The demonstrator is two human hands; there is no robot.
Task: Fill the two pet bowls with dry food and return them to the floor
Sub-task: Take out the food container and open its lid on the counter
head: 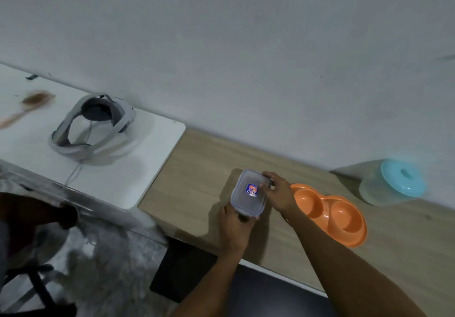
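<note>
Hands gripped the lidded container (250, 193): left hand (235, 225) clamped the near end, right hand (279, 193) pinched the far clip. A sudden pop could scatter kibble beside the empty orange double bowl (330, 214).

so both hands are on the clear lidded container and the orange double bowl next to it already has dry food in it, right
Not quite. In the head view both bowls of the orange double bowl look empty: bare orange plastic, no food. The rest holds: the left hand and right hand are both on the clear lidded container, beside the bowl.
</note>
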